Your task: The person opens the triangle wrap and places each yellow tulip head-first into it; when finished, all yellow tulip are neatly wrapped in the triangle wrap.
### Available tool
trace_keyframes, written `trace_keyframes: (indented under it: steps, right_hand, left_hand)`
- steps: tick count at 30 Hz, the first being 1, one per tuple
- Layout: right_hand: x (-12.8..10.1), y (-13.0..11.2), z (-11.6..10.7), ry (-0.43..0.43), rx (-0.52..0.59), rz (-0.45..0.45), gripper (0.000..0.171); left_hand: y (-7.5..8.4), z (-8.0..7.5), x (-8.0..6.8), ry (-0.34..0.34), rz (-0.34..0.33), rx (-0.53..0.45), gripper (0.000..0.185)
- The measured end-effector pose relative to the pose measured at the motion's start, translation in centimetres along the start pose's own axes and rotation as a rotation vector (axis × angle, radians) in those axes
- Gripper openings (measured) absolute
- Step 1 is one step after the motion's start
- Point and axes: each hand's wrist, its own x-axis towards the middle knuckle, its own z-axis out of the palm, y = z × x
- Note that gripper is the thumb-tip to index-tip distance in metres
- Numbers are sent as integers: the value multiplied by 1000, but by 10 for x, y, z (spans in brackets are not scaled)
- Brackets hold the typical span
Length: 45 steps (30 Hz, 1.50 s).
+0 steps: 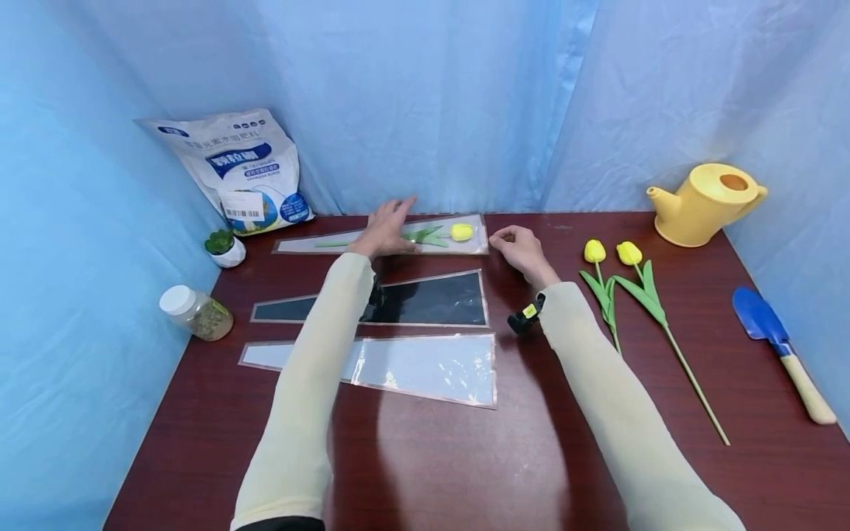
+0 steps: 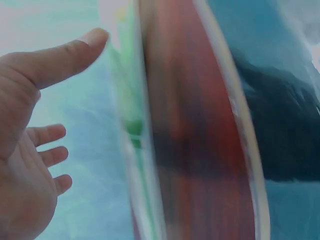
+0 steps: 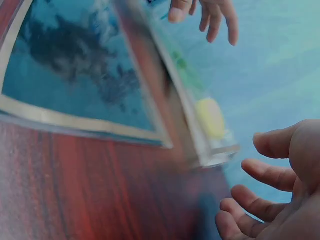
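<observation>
A yellow tulip (image 1: 461, 232) with green leaves and stem lies in a clear tapered flower sleeve (image 1: 479, 247) at the back of the table. My left hand (image 1: 384, 228) is over the sleeve's middle, fingers spread and thumb apart, holding nothing. Beside the sleeve's wide right end is my right hand (image 1: 521, 251). Its fingers are loosely bent and grip nothing; in the right wrist view these fingers (image 3: 270, 172) stand apart from the sleeve's end. Nearer the front lie a black tapered sleeve (image 1: 432, 301) and a white one (image 1: 425, 361), both flat, wide ends to the right.
Two more tulips (image 1: 654, 291) lie right of my right arm. A yellow watering can (image 1: 697, 210) and a blue trowel (image 1: 764, 317) are farther right. On the left stand a white fertilizer bag (image 1: 246, 169), a small potted succulent (image 1: 227, 251) and a white-lidded jar (image 1: 209, 318).
</observation>
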Motion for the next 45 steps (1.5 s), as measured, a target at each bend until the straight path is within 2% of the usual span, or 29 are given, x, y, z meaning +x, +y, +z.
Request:
trace_keyframes:
  steps: [5,12,17,22,27,30,35,45]
  right_hand:
    - [-13,-6,-11,45,15,-64,39]
    - [-36,-10,-26,38,66,-129,45]
    - [-52,-14,-37,33,68,-166,48]
    - [-69,-16,-46,38,60,-202,51]
    - [-80,-15,-49,22,44,-223,51]
    - [-84,-11,-48,24,19,-243,49]
    - [-89,-2,-38,31,-19,-269,47]
    - [-101,18,-8,-44,-77,-212,46]
  left_hand:
    - [5,-7,-12,93,-10,-93,93]
    - [7,-7,-37,129,18,-151,88]
    - [15,0,-54,142,10,-180,88]
    - [22,10,-68,161,31,-191,87]
    - [31,21,-81,158,8,-199,85]
    - [36,26,-87,153,1,-189,85]
    - [45,37,-92,143,32,-163,83]
    - [64,59,-100,70,99,-106,82]
